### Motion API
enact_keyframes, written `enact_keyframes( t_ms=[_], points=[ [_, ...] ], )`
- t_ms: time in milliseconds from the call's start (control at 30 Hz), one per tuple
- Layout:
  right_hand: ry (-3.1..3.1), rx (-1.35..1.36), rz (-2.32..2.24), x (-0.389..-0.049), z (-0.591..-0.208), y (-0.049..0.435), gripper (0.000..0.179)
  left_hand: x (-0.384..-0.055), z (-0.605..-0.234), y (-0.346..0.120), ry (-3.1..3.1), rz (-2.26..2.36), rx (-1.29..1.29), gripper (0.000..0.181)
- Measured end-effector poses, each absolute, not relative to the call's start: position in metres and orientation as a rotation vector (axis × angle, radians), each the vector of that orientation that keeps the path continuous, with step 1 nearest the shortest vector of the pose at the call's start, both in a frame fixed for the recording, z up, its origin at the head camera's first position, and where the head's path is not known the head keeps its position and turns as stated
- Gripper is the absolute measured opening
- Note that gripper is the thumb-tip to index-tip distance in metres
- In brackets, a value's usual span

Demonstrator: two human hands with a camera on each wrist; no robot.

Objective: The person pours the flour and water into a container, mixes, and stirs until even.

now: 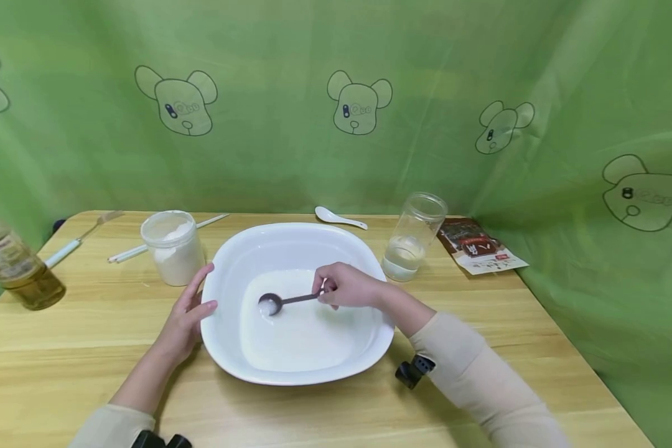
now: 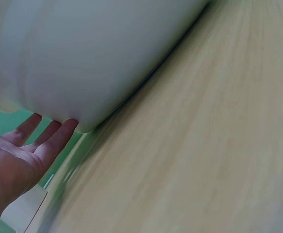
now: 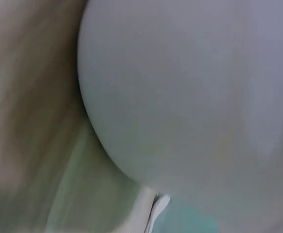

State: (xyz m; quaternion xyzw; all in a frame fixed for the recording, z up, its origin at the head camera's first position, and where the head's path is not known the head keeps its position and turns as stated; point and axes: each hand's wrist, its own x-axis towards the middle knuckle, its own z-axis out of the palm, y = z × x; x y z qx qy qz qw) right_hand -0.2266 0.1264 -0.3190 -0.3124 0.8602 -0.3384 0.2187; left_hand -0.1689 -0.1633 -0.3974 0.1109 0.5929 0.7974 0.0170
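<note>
A wide white basin (image 1: 297, 231) stands on the table, its pale outer wall filling much of both wrist views. My left hand (image 1: 183, 320) is at its left side, thumb at the rim. In the left wrist view the extended fingers (image 2: 58, 138) touch the outer wall. Reaching over the right rim, my right hand (image 1: 344, 285) pinches the thin handle of a dark, round-bowled spoon (image 1: 297, 299). The spoon's bowl is low inside the basin, with something whitish in it. The right wrist view hides the right hand.
Left of the basin stand a jar of white powder (image 1: 176, 255) and a bottle of amber liquid (image 1: 22, 267), near a brush (image 1: 70, 249) and white sticks (image 1: 129, 253). Behind lies a white spoon (image 1: 338, 218). To the right are a glass of clear liquid (image 1: 406, 252) and a printed packet (image 1: 476, 246).
</note>
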Motion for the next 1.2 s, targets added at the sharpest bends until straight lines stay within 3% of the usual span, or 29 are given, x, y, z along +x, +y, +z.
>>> enact_keyframes(
  t_ms=[400,633,867,1200],
  points=[
    [2.309,-0.996,-0.714,-0.209,-0.288,0.166,0.014,-0.170,-0.398,-0.164,1.838,2.491,0.366,0.056],
    [2.574,-0.811,-0.633,-0.224,-0.278,0.185,0.013,-0.170,-0.399,-0.164,1.828,2.496,0.383,0.056],
    [2.735,-0.601,-0.642,-0.249,-0.291,0.161,0.011,-0.169,-0.399,-0.165,1.836,2.488,0.355,0.056],
    [2.506,-0.730,-0.929,-0.253,-0.320,0.103,0.007,-0.169,-0.398,-0.164,1.818,2.495,0.358,0.056]
  ],
)
